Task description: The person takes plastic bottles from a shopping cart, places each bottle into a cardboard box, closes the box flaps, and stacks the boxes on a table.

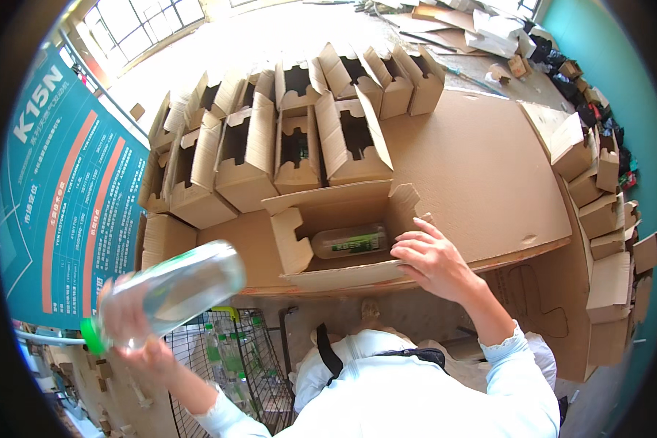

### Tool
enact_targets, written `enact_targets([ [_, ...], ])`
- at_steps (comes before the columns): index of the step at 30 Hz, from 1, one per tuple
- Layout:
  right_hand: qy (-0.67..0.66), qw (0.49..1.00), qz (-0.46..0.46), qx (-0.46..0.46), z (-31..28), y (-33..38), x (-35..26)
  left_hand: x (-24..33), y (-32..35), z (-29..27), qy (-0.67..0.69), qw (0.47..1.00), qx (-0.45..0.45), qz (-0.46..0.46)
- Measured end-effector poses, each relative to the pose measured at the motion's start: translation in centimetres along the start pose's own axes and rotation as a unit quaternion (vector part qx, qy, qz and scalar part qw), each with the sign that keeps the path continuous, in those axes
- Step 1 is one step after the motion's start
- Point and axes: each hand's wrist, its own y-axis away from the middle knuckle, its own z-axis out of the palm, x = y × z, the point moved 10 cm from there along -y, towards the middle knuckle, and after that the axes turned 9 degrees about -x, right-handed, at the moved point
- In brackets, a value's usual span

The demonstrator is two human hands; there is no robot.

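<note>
In my left hand (135, 321) is a large clear plastic bottle (190, 285) with a green cap and a green label, tilted with its base up to the right. My fingers wrap round it near the cap. An open cardboard box (343, 274) stands in front of me at the table's near edge. Inside it lies another clear bottle (350, 241) with a green label, on its side. My right hand (434, 259) rests at the box's right end, fingers stretched out and touching its rim.
Several open cardboard boxes (244, 150) stand in rows at the far left of the cardboard-covered table (467, 168). Below the left arm, a black wire basket (270, 365) holds several bottles. A teal printed banner (73, 197) rises at left. More cartons (609, 285) lie at right.
</note>
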Motion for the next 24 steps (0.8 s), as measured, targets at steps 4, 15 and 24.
enact_targets([
  [4, -0.037, 0.997, -0.035, 0.063, -0.1, 2.3, 1.3, 2.9, -9.2, 19.1, -0.024, 0.970, -0.241, -0.007],
  [15, -0.129, 0.980, -0.085, 0.128, 0.0, 2.6, 2.5, -8.7, 7.9, 45.1, -0.239, 0.464, -0.853, -0.020],
  [24, -0.130, 0.970, -0.083, 0.190, -0.9, 3.4, 2.4, -7.4, 4.0, 42.9, -0.124, 0.630, -0.766, -0.037],
])
